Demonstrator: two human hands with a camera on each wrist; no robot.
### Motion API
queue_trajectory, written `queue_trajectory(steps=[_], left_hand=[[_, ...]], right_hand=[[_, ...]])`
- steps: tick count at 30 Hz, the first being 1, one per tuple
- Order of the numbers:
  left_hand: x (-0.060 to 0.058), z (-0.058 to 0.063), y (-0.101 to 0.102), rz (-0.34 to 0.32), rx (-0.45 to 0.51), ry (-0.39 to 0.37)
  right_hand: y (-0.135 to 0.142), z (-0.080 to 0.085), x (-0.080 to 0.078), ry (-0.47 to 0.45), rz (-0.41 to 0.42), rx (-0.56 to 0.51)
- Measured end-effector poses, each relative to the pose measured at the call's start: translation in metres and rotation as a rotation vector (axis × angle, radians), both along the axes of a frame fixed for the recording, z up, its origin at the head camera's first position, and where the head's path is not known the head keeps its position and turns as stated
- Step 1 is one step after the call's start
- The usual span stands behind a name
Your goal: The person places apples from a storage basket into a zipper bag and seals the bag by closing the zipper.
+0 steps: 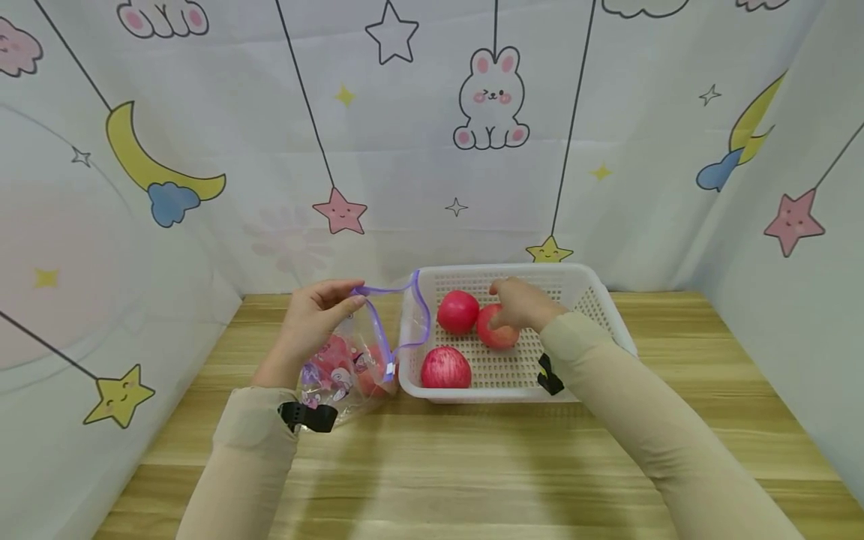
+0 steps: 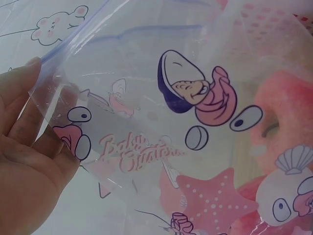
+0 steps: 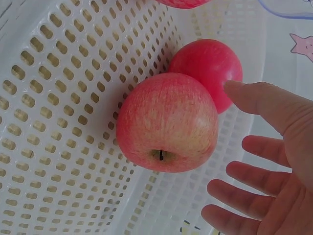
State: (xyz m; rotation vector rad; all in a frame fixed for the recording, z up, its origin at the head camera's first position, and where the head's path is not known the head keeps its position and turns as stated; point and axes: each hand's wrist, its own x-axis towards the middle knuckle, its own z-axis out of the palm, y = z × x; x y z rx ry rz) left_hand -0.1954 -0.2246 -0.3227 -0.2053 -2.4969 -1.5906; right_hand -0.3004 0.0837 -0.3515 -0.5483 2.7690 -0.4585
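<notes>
Hovering beside an apple [image 3: 166, 122] in the basket [image 1: 509, 394], the right hand [image 1: 525, 304] is held spread-fingered, contact unclear; pinched only by the left hand [image 1: 316, 313], the bag [image 1: 343, 380] could be collapsed by a slip.

In the left wrist view, pink lettering [image 2: 142, 152] on the clear plastic bag [image 2: 146, 110] reads "Baby" on the upper line and "Oyster" on the lower one, both slanting down to the right. The end of the lower word is too faint to read surely, and in the head view the bag's print is too small to make out.
</notes>
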Motion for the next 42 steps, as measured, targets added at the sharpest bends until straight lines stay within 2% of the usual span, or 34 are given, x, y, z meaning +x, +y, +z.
queue_trajectory(steps=[11, 25, 42], left_hand=[[-0.001, 0.000, -0.001, 0.006, -0.003, -0.011], [-0.001, 0.000, -0.001, 0.005, -0.010, -0.016], [-0.002, 0.000, -0.002, 0.008, -0.002, -0.012]], right_hand=[[0.000, 0.000, -0.002, -0.064, -0.001, -0.005], [0.000, -0.006, -0.008, -0.058, 0.032, 0.050], [0.001, -0.011, -0.014, -0.125, -0.010, 0.043]])
